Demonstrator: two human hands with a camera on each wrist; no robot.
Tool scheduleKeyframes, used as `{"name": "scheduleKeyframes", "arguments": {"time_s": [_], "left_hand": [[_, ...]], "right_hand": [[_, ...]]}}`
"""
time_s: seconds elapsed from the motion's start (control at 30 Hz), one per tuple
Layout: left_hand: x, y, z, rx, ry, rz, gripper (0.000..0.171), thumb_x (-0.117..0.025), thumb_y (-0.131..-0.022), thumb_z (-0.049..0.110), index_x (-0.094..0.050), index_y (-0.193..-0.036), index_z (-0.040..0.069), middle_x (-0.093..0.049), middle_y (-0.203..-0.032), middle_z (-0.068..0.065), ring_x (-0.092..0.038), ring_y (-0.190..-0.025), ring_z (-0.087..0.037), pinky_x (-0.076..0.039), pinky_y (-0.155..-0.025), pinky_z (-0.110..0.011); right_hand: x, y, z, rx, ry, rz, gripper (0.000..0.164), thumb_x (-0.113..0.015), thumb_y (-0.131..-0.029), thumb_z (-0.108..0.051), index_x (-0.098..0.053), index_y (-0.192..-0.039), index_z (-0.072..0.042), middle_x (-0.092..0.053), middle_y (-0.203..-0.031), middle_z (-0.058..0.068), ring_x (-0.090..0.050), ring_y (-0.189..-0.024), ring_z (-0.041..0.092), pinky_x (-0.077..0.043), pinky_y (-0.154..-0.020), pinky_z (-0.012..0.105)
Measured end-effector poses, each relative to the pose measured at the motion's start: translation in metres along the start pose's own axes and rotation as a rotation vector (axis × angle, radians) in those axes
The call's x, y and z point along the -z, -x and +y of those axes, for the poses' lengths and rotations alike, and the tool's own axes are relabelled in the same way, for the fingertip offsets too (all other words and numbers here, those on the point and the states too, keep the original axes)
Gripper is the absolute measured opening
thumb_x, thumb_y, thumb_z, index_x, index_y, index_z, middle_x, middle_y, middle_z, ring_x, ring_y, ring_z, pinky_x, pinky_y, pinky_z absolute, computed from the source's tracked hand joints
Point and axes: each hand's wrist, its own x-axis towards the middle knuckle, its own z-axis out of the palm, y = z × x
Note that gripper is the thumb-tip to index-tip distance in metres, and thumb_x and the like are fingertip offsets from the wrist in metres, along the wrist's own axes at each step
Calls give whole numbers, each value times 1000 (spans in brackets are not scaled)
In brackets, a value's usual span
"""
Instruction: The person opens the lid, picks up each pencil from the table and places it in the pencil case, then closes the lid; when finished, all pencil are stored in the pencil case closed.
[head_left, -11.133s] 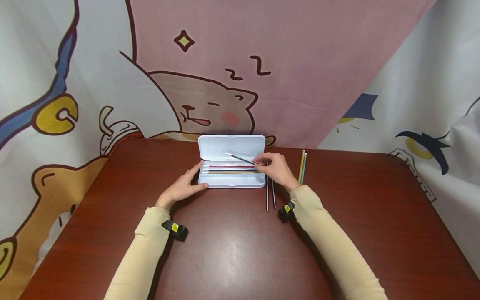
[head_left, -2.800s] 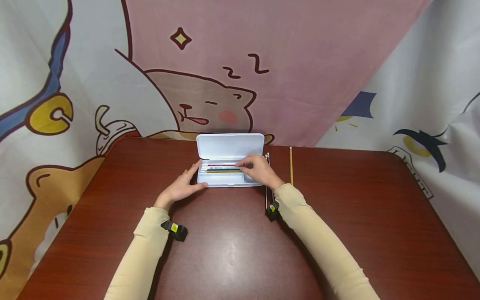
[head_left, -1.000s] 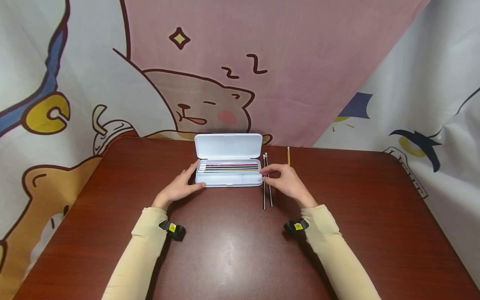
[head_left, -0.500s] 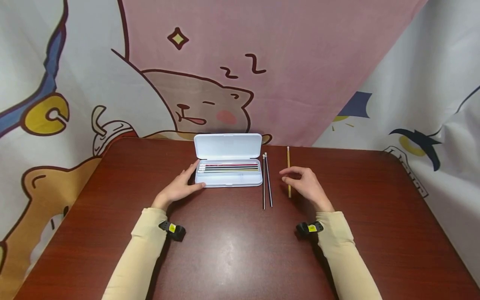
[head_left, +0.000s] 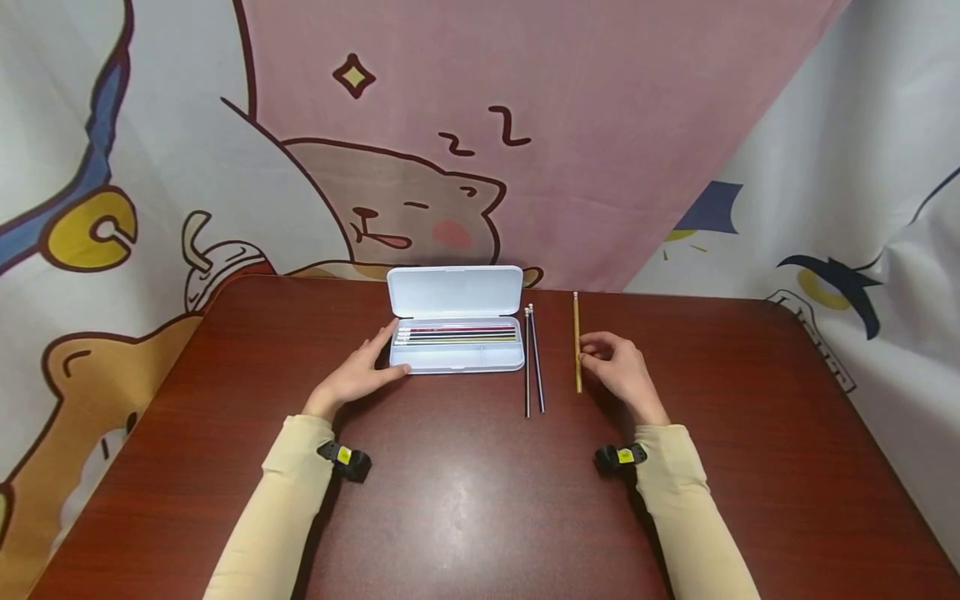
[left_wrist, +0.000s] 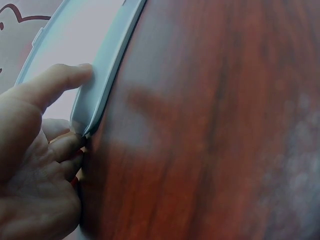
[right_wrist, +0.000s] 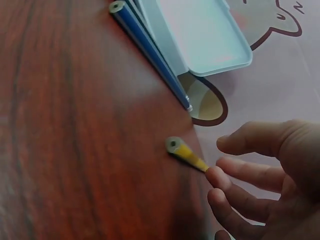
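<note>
A white pencil case (head_left: 457, 358) stands with its lid raised at the back of the table, several pencils (head_left: 457, 335) lying in its rear compartment. My left hand (head_left: 356, 379) holds its left end, thumb (left_wrist: 75, 77) on the front rim and fingers at the left side. Beside a yellow pencil (head_left: 577, 333) on the table is my right hand (head_left: 617, 367), its fingertips right at the shaft. In the right wrist view the thumb (right_wrist: 250, 140) stands apart from the fingers, and the yellow pencil's (right_wrist: 187, 156) far part is hidden behind them.
Two dark pencils (head_left: 535, 367) lie side by side just right of the case, between it and the yellow pencil. A patterned curtain (head_left: 570, 167) hangs along the back edge of the brown table (head_left: 450, 500).
My right hand has left the case and moved right to the yellow pencil. Over the longer span, pencils have gone from the table into the case. My left hand has stayed put.
</note>
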Motion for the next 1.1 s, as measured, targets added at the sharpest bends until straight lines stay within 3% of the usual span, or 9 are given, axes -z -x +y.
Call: {"name": "scheduleKeyframes", "arguments": {"time_s": [0.33, 0.57, 0.77, 1.1], "left_hand": [[-1, -1, 1, 28, -4, -14, 88, -66, -90, 30, -12, -155, 6, -15, -156, -24, -12, -143, -40, -3, -114, -53], [0, -2, 1, 18, -8, -5, 88, -67, -90, 29, -13, -155, 5, -16, -155, -26, -12, -143, -40, -2, -114, -52], [0, -2, 0, 10, -8, -5, 87, -67, -90, 28, -13, -155, 5, -17, -155, -26, -12, -143, -40, -2, -114, -52], [0, -1, 1, 10, -1, -6, 87, -66, -90, 30, -13, -155, 5, -16, -156, -25, -12, -143, -39, -2, -114, -53]], "right_hand": [[-9, -8, 6, -38, 56, 47, 39, -68, -90, -15, -58, -122, 5, -65, -92, 17, -57, -77, 28, -41, -66, 36], [-14, -14, 5, -75, 129, 62, 43, -72, -86, -18, -59, -121, 2, -62, -90, 14, -57, -82, 32, -36, -82, 52], [-15, -14, 5, -70, 160, 89, 36, -72, -86, -15, -62, -117, 1, -62, -83, 11, -55, -71, 29, -37, -64, 40], [-16, -15, 5, -103, 181, 99, 32, -66, -86, -11, -63, -118, -3, -65, -87, 10, -57, -72, 28, -39, -61, 37]]}}
